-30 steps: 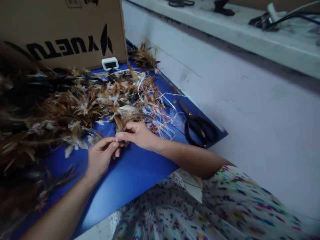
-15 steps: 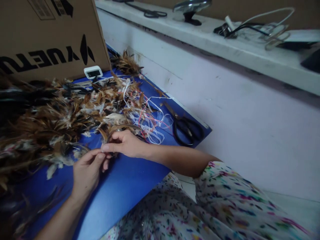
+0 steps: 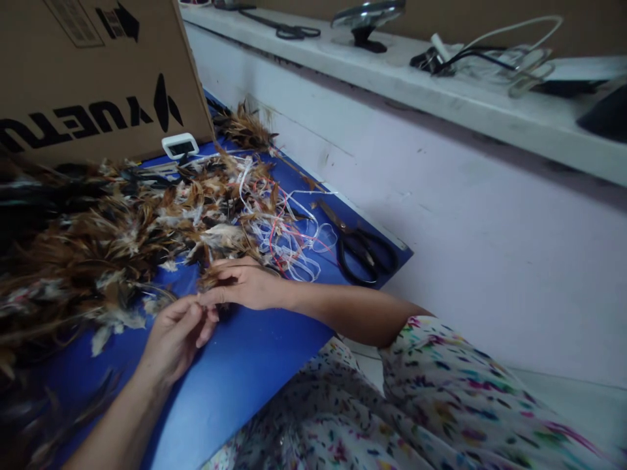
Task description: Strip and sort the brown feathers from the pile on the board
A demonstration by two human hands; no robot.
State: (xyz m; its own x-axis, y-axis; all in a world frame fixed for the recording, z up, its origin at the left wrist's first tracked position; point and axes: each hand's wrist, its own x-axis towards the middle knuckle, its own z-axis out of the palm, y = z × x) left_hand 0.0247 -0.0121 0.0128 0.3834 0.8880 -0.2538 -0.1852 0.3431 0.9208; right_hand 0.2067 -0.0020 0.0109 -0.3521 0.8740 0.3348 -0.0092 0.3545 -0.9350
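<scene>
My right hand [image 3: 249,284] pinches the base of a brown feather [image 3: 209,277], whose plume shows by the thumb and fingers. Right against it, my left hand [image 3: 177,333] is closed, thumb on forefinger; what sits between those fingertips is too small to make out. Both hands are just above the blue tabletop [image 3: 230,372]. Beyond them spreads a large heap of brown, black and white feathers [image 3: 132,228]. Beside my right hand lies a tangle of white and red plastic strips [image 3: 294,245].
Black-handled scissors [image 3: 367,254] lie near the table's right edge. A cardboard box [image 3: 112,72] stands at the back, with a small white digital display [image 3: 180,145] before it. A wall ledge [image 3: 333,55] holds other scissors [image 3: 296,31] and cables [image 3: 484,59].
My left wrist has turned slightly and its fingers have shifted a little to the right. The fingers of my right hand lie flatter over the feather. The view has moved slightly.
</scene>
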